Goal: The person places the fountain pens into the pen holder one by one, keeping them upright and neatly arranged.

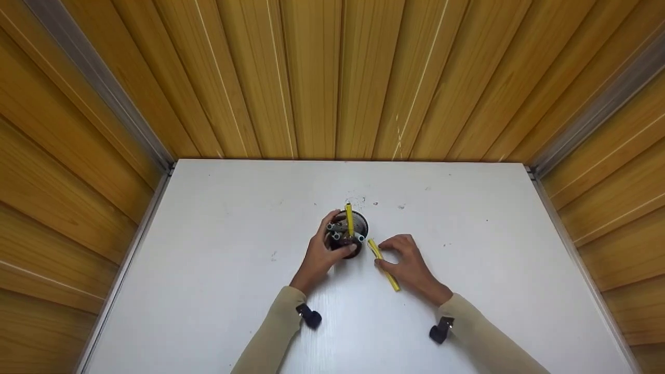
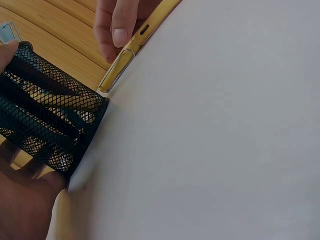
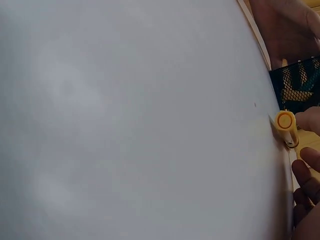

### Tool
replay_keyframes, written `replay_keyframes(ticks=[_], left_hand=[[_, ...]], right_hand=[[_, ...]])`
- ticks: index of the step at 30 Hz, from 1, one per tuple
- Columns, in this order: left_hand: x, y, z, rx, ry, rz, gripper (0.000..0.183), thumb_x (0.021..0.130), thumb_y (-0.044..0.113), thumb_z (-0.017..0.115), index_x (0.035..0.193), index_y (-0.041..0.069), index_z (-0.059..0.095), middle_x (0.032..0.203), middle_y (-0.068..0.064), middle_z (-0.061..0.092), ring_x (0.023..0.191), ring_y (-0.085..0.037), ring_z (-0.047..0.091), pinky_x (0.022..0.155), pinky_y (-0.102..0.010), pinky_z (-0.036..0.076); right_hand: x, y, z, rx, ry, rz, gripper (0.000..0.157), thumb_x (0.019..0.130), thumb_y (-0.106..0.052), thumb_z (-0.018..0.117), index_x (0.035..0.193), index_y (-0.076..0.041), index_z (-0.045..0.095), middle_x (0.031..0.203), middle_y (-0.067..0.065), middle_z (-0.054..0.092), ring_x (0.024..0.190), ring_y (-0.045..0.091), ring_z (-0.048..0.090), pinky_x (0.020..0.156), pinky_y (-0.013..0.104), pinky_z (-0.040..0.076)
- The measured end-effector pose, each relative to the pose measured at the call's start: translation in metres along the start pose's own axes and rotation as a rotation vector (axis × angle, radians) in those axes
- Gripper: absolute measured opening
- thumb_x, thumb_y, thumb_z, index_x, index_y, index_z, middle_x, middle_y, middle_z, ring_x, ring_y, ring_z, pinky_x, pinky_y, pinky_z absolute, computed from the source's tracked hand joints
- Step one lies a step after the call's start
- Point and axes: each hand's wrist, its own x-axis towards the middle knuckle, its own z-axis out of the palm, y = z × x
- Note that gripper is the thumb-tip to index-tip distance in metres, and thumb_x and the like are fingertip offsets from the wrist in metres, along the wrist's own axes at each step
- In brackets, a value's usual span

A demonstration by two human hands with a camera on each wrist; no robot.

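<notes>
A black mesh pen holder (image 1: 358, 221) stands upright on the white table. My left hand (image 1: 318, 257) grips it, thumb at the near side and fingers round the left side. Several pens stand inside; a yellow pen (image 1: 349, 218) sticks up highest, with light-blue pen ends (image 1: 336, 236) around it. Just right of the holder, another yellow pen (image 1: 390, 280) with a metal clip lies on the table, clip end towards the holder. My right hand (image 1: 410, 262) is over this pen, thumb and fingertips right at its side; in the left wrist view the fingers (image 2: 120, 37) hang loosely beside it.
The white tabletop (image 1: 208, 249) has small dark marks and scuffs beyond the holder. Wood-patterned walls (image 1: 311, 78) with metal corner strips enclose the back and both sides. A dark wrist camera (image 1: 310, 317) sits on the left sleeve, another (image 1: 440, 331) on the right.
</notes>
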Motion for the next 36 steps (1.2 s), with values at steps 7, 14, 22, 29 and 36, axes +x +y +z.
replay_keyframes(ticks=[7,14,22,29,36], left_hand=[[-0.001,0.001,0.0,-0.019,-0.007,0.001,0.099,0.091,0.028,0.093,0.172,0.03,0.036,0.164,0.001,0.051,0.152,-0.025,0.049,0.128,-0.052,0.033],[-0.002,0.002,0.0,-0.015,-0.004,-0.007,0.096,0.091,0.03,0.093,0.166,0.051,0.038,0.163,0.002,0.052,0.151,-0.023,0.05,0.128,-0.051,0.035],[-0.002,0.002,0.0,-0.01,-0.004,0.01,0.096,0.093,0.024,0.091,0.172,0.03,0.036,0.166,-0.002,0.049,0.154,-0.027,0.047,0.128,-0.052,0.034],[-0.001,-0.001,-0.003,-0.02,-0.003,0.014,0.098,0.092,0.02,0.091,0.173,0.024,0.035,0.166,-0.003,0.049,0.154,-0.028,0.047,0.129,-0.051,0.035],[-0.001,0.0,-0.004,-0.039,-0.007,0.02,0.1,0.092,0.019,0.091,0.173,0.02,0.034,0.167,-0.003,0.049,0.154,-0.03,0.048,0.129,-0.052,0.033]], right_hand=[[-0.001,0.0,0.003,-0.011,0.008,-0.018,0.03,0.082,-0.01,0.096,0.107,-0.01,0.081,0.106,0.002,0.075,0.115,0.027,0.055,0.103,0.04,0.041],[-0.001,0.0,0.007,-0.051,0.027,-0.044,0.031,0.079,-0.008,0.097,0.105,-0.01,0.081,0.103,0.002,0.072,0.115,0.029,0.054,0.102,0.046,0.041],[-0.002,0.0,0.01,-0.064,0.028,-0.013,0.028,0.079,-0.007,0.096,0.103,-0.011,0.082,0.099,0.001,0.067,0.115,0.027,0.052,0.101,0.046,0.042],[-0.001,0.001,0.014,-0.079,0.037,-0.024,0.025,0.079,-0.007,0.096,0.099,-0.011,0.081,0.094,0.003,0.066,0.11,0.025,0.052,0.098,0.045,0.043],[0.0,0.001,0.013,-0.048,0.051,-0.006,0.021,0.08,-0.002,0.094,0.095,-0.012,0.082,0.089,-0.004,0.07,0.105,0.022,0.054,0.095,0.045,0.043]])
